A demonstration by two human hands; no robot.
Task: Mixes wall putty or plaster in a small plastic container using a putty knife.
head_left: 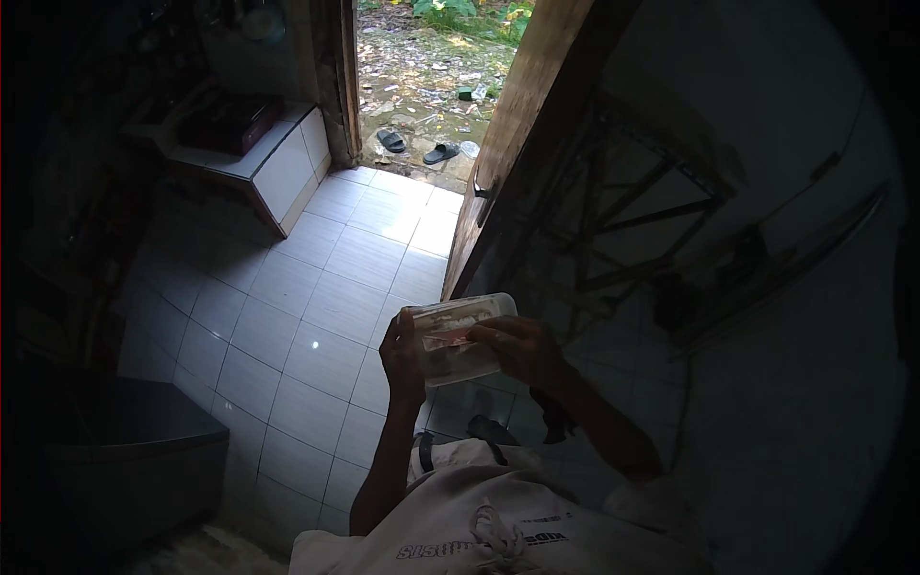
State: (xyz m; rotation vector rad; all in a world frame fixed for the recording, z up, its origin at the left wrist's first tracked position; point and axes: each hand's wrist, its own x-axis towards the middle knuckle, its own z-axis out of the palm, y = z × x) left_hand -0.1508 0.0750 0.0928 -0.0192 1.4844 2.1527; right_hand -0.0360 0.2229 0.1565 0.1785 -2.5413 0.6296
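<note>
A translucent plastic container [495, 362], roughly rectangular with rounded corners, is held up in front of my body. My left hand [403, 356] is closed around its left side, thumb near the upper edge. At the other side, my right hand [518, 347] has its fingers bent over the container, their tips together at a reddish, shiny piece [447, 337]. Whether that piece is in the fingertips or only touched, I cannot make out in the dim light. Pale and brownish contents show around it. A dark, limp thing [556, 419] hangs below my right wrist.
A wooden door [517, 125] stands ajar ahead, with dark slippers [441, 153] on the ground outside. At left is a tiled ledge [287, 172] bearing a dark red stove-like box [230, 123]. A dark cabinet [134, 441] sits lower left; a wooden frame [652, 201] stands right.
</note>
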